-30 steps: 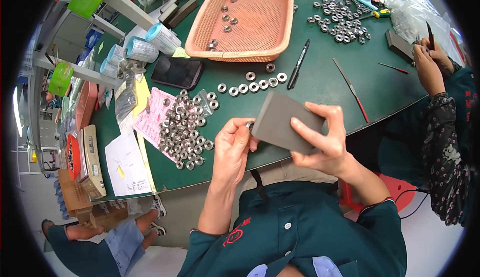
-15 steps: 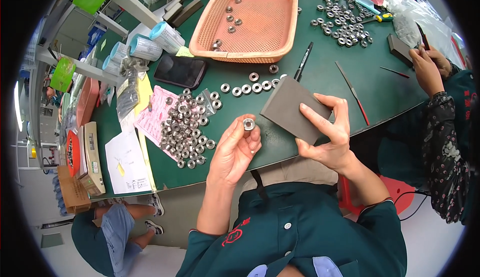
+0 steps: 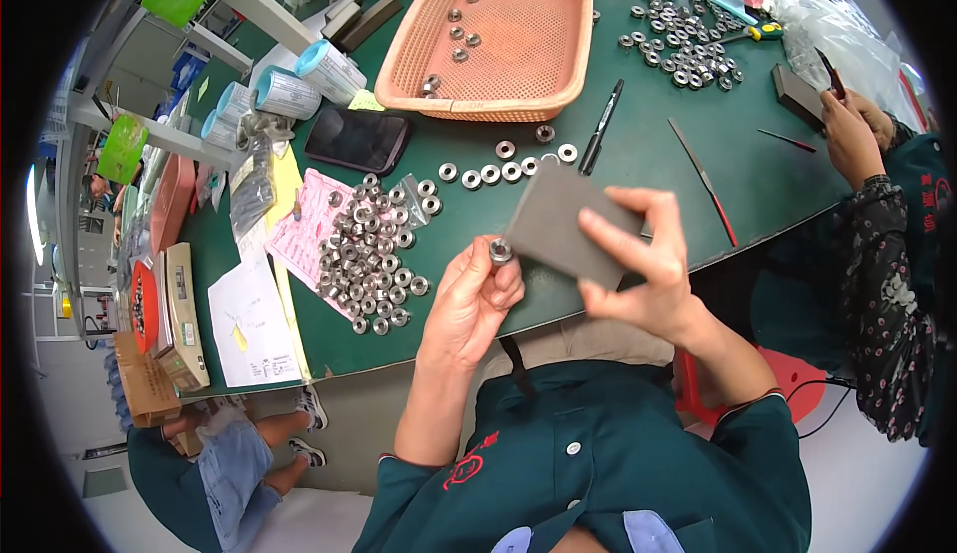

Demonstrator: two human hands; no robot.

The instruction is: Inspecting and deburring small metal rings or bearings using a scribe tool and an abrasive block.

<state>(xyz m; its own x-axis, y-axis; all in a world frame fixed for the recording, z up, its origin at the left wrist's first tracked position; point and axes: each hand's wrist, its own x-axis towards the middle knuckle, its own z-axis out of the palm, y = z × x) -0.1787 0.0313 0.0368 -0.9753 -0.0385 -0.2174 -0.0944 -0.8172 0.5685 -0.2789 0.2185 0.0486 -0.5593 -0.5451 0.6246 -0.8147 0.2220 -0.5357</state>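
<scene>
Between the thumb and fingers of my left hand (image 3: 469, 299) is a small shiny metal ring (image 3: 500, 251), its open face turned up. My right hand (image 3: 653, 269) grips a flat, dark grey rectangular block (image 3: 568, 216) that looks like a sanding sponge. The block is tilted, and its left corner is right at the ring; I cannot tell whether they touch. Beyond the block, a short row of similar rings (image 3: 490, 175) lies on the green table (image 3: 618, 299). To the left of my left hand, a heap of rings (image 3: 364, 254) rests partly on a pink sheet (image 3: 299, 229).
An orange plastic basket (image 3: 478, 107) with several rings stands at the back. A black marker (image 3: 601, 126) and a red-handled file (image 3: 706, 184) lie to the right. A phone (image 3: 357, 140) is at left. At far right, a co-worker's hands (image 3: 855, 134) hold a dark tool.
The block has moved left and slightly toward me, its corner coming up to the ring. My left hand has shifted a little to the right with the ring.
</scene>
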